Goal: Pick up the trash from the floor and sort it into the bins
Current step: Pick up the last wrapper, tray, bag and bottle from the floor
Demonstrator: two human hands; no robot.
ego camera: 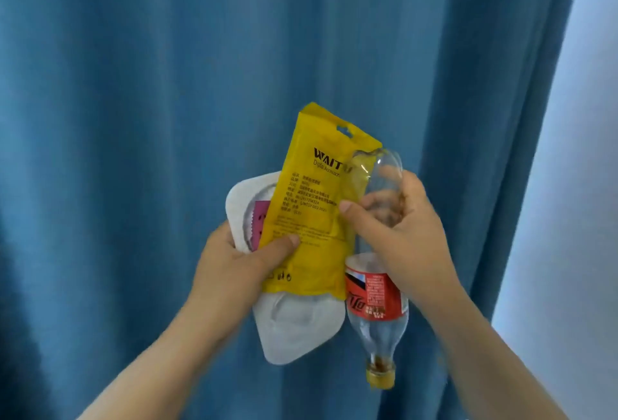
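My left hand [234,269] grips a yellow plastic packet [314,205] with its thumb pressed on the front, together with a white moulded tray [294,326] behind it. A pink scrap [259,222] shows inside the tray. My right hand [398,232] holds an empty clear plastic bottle [378,302] with a red label, upside down, its yellow cap at the bottom. The right thumb touches the packet's right edge. All of it is held up in front of a curtain.
A blue curtain [167,85] in vertical folds fills the view behind my hands. A pale wall [575,185] shows at the right edge. No floor or bins are in view.
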